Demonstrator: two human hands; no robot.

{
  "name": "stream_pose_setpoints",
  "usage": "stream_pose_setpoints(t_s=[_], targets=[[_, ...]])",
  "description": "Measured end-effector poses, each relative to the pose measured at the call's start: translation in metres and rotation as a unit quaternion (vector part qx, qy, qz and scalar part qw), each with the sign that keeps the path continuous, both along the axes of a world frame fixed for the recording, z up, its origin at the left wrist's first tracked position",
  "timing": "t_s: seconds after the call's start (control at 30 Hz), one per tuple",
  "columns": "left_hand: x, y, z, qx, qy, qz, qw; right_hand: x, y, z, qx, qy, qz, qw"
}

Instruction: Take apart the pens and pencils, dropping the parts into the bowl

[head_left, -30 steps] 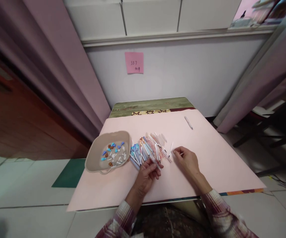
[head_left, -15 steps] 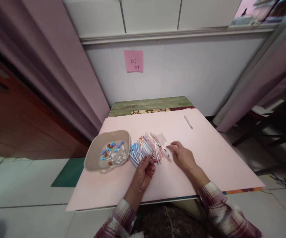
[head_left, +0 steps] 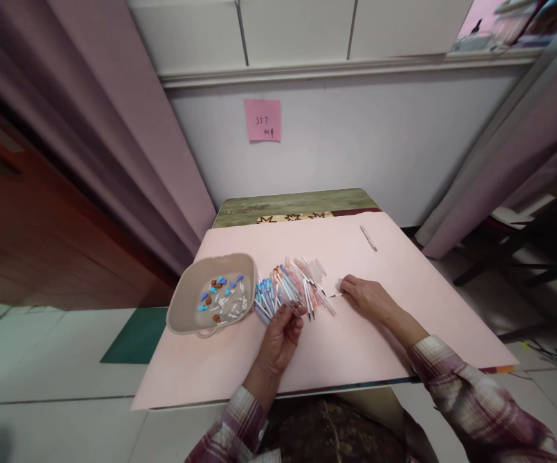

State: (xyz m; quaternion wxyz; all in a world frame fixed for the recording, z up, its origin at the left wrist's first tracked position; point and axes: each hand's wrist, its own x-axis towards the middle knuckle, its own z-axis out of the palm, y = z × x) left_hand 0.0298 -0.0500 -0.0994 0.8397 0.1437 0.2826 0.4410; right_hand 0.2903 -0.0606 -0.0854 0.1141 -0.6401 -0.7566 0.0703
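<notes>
My left hand (head_left: pixel 283 329) is closed in a pinch at the near edge of the pile, around a small translucent pen part (head_left: pixel 294 310) that its fingers partly cover. My right hand (head_left: pixel 363 297) rests over the paper to the right of the pile, fingers closed on a thin white pen refill (head_left: pixel 337 295) whose dark tip points left. Between the hands and beyond them lies a heap of pen parts (head_left: pixel 285 286): blue, orange and clear pink barrels mixed with white refills.
A beige basket (head_left: pixel 177 312) on the left holds blue and brown pen toppers (head_left: pixel 218 281) and short white pieces. One assembled-looking pen (head_left: pixel 368 238) lies at the far right of the pink paper (head_left: pixel 418 315). A pink note (head_left: pixel 263 120) is stuck on the wall.
My right hand has moved right, away from the pile's edge, with the refill now in its fingers. The left hand stays nearly where it was.
</notes>
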Motion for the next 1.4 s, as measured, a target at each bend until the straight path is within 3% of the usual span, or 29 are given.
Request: stream_pose_setpoints(t_s=[0.07, 0.13, 0.2, 0.27, 0.33, 0.4, 0.47, 0.57, 0.8, 1.1, 1.4], targets=[[0.0, 0.001, -0.002, 0.007, 0.0, 0.0, 1.0, 0.002, -0.006, 0.002, 0.028, 0.034, -0.049, 0.998], [0.001, 0.001, -0.003, 0.012, 0.001, 0.0, 1.0, -0.005, -0.013, 0.006, 0.079, 0.141, -0.108, 0.981], [0.002, 0.001, -0.002, 0.016, 0.002, 0.0, 1.0, -0.024, -0.02, 0.012, 0.125, 0.317, -0.146, 0.929], [0.003, 0.001, -0.001, 0.018, 0.004, -0.002, 1.0, -0.05, -0.028, 0.017, 0.131, 0.5, -0.147, 0.843], [0.003, 0.001, 0.0, 0.021, 0.004, -0.003, 1.0, -0.079, -0.035, 0.02, 0.121, 0.607, -0.142, 0.773], [0.004, 0.0, 0.0, 0.024, 0.002, 0.001, 1.0, -0.102, -0.04, 0.02, 0.116, 0.658, -0.137, 0.731], [0.003, 0.0, 0.0, 0.026, -0.002, 0.008, 1.0, -0.116, -0.043, 0.018, 0.118, 0.677, -0.13, 0.715], [0.003, 0.0, -0.001, 0.024, -0.005, 0.012, 1.0, -0.124, -0.045, 0.014, 0.132, 0.673, -0.126, 0.717], [0.001, 0.0, -0.003, 0.011, -0.002, 0.019, 1.0, -0.123, -0.05, 0.008, 0.182, 0.614, -0.131, 0.757], [0.0, -0.002, -0.001, 0.034, -0.002, 0.0, 0.999, -0.125, -0.055, 0.015, 0.257, 0.408, -0.073, 0.873], [0.001, -0.002, -0.003, 0.051, -0.012, -0.019, 0.998, -0.128, -0.052, 0.02, 0.273, 0.366, -0.04, 0.889]])
